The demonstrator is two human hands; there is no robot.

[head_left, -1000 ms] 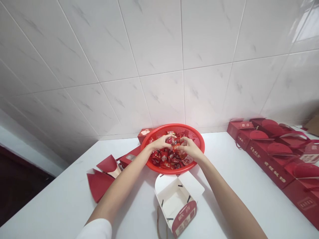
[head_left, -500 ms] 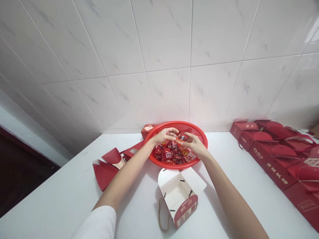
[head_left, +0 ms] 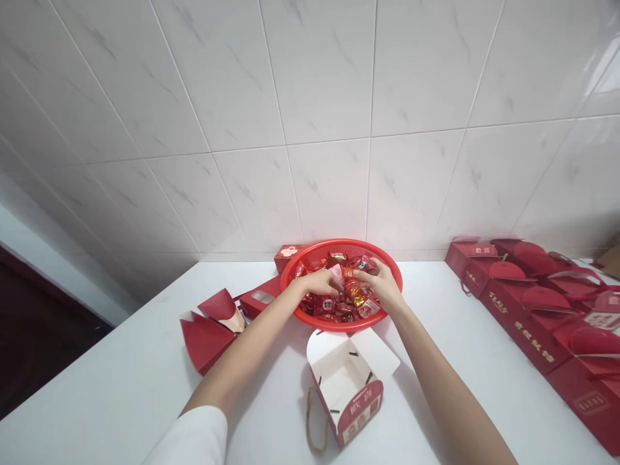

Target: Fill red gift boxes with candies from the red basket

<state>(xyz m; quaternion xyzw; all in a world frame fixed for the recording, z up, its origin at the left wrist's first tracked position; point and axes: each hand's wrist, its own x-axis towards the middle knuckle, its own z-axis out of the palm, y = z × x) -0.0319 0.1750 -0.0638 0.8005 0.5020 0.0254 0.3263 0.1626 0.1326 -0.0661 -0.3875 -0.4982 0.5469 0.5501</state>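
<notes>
A red plastic basket (head_left: 345,326) holds many wrapped candies (head_left: 325,305) in red, pink and gold. Inside it, my left hand (head_left: 322,283) reaches down into the candies, fingers bent and pointing down; what its fingertips touch is partly hidden. My right hand (head_left: 380,283) is over the right side of the basket, with thumb and fingers closed on a small red candy packet (head_left: 347,274). In front of the basket stands an open box (head_left: 343,381), white inside with nothing in it, with a red printed front and a twine handle at its left.
Folded red boxes (head_left: 206,339) lie left of the basket, and a small red box (head_left: 287,258) stands behind it. Rows of closed red boxes (head_left: 513,316) fill the right side. A tiled wall (head_left: 329,187) rises behind the white table (head_left: 130,374).
My left hand has moved down into the candies from above them, and its fingers now point downward. My right hand has stayed near the same place with the red packet.
</notes>
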